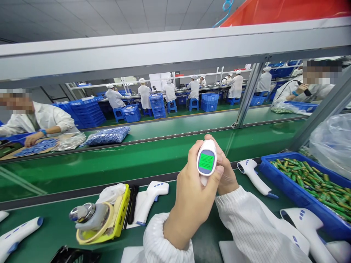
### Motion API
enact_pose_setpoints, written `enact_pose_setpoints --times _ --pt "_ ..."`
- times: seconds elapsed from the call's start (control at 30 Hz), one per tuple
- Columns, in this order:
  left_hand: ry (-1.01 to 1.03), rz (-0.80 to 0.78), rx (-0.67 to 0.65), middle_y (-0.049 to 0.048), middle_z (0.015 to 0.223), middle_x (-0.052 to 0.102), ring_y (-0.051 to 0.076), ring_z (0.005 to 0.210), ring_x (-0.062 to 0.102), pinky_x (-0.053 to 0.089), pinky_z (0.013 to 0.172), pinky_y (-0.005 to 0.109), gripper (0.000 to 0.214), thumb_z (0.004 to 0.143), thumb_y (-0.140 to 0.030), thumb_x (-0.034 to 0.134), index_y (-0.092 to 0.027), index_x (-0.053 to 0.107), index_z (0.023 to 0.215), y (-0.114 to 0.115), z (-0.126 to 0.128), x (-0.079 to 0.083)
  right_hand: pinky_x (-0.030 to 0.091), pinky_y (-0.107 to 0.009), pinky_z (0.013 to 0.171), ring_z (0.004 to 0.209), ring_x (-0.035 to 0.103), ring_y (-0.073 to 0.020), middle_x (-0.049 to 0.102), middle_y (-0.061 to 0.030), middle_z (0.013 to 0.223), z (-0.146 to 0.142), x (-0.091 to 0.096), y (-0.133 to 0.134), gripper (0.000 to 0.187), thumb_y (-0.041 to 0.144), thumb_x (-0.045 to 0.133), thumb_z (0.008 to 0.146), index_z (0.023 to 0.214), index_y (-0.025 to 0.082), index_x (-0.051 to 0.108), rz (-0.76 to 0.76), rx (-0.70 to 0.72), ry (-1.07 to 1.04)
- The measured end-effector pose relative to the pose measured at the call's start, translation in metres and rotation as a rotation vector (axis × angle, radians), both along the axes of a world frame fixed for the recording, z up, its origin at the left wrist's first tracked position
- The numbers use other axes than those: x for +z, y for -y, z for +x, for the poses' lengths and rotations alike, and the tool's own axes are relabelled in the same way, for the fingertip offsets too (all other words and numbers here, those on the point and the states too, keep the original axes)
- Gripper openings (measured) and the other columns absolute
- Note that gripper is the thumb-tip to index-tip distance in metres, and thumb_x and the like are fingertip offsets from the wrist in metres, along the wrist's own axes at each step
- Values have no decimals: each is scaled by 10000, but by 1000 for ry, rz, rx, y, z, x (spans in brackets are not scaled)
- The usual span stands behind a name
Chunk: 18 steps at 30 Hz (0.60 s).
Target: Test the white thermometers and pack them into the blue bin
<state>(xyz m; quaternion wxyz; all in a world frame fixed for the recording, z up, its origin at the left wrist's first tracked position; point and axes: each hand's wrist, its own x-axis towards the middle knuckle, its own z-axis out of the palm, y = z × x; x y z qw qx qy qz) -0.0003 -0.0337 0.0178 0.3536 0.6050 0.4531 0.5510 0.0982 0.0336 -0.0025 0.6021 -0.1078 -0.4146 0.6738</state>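
Note:
A white infrared thermometer (pixel 206 146) is held up in front of me, its oval end with a lit green screen facing me. My left hand (pixel 192 190) is closed around its grip and left side. From the right, my right hand (pixel 227 174) closes on it too, with fingertips at the top; part of that hand is hidden behind the thermometer and my left hand. The writing on the screen is too small to read. Below the hands, another white thermometer (pixel 150 199) lies on the green bench to the left, and one more thermometer (pixel 253 177) lies to the right.
A blue bin (pixel 285 182) of green batteries stands at the right, near more thermometers (pixel 304 223). On the left, a yellow tray (pixel 120 219) holds a metal-topped bottle (pixel 90 215). Beyond the green partition (pixel 137 160), a co-worker (pixel 52 117) handles blue parts.

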Motion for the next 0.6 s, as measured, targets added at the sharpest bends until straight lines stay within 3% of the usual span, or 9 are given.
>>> enact_pose_setpoints --times 0.17,0.27,0.37,0.43,0.53,0.6 --pt "-32 34 63 64 1314 583 286 1158 585 475 959 414 542 908 -462 577 -356 422 1416 0 1 -3 520 -236 612 689 600 -127 610 24 896 1 -6 -7 451 347 772 683 1097 328 594 16 23 25" --pt "-77 173 150 85 1327 538 266 1200 552 451 995 391 481 926 -382 563 -322 457 1391 -3 1 -4 561 -327 774 904 650 -205 637 -7 1026 0 -5 -9 473 384 765 697 1125 335 568 56 -32 73" --pt "-5 253 173 74 1373 517 237 1238 522 428 1024 353 427 941 -279 525 -300 477 1364 -13 -3 -7 509 -389 981 1162 596 -245 628 -33 1175 -3 -1 -7 414 364 738 768 1142 322 564 184 -173 144" --pt "203 188 129 65 1370 533 223 1198 551 444 1011 336 418 919 -262 548 -281 486 1332 -25 -11 -9 440 -395 1086 1326 488 -236 554 -27 1356 -8 2 -2 456 320 694 837 1262 345 533 289 -260 236" --pt "689 -39 -23 63 1199 633 176 943 651 520 869 305 419 904 -280 538 -250 462 1315 -46 -31 -11 286 -439 1200 1487 249 -243 326 19 1579 -17 1 3 609 264 670 870 1424 384 449 509 -308 450" --pt "908 -194 -83 50 976 672 138 754 648 535 775 272 337 933 -289 454 -195 498 1254 -57 -47 -10 192 -487 1229 1501 210 -263 379 17 1556 -24 -3 5 488 254 636 897 1366 361 550 710 -234 586"
